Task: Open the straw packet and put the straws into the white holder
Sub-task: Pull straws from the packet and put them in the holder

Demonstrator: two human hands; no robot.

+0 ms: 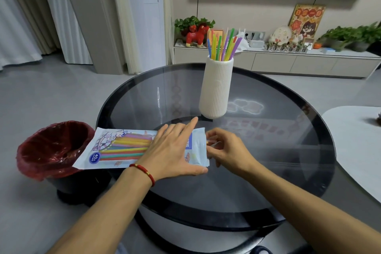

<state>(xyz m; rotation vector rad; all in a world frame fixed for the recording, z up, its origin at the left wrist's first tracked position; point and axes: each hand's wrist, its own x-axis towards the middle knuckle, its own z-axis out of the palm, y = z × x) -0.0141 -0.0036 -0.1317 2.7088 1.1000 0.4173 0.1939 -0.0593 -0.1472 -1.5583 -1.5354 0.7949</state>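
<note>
A flat white-and-blue straw packet with coloured straws showing through lies on the left side of the round glass table, its left end hanging over the edge. My left hand presses flat on the packet's right half, fingers spread. My right hand pinches the packet's right end, where a thin clear strip sticks out between the fingers. The ribbed white holder stands upright behind the hands, with several coloured straws standing in it.
A black bin lined with a red bag stands on the floor just left of the table, under the packet's overhanging end. A white table edge sits at the right. A TV cabinet with plants and ornaments runs along the far wall.
</note>
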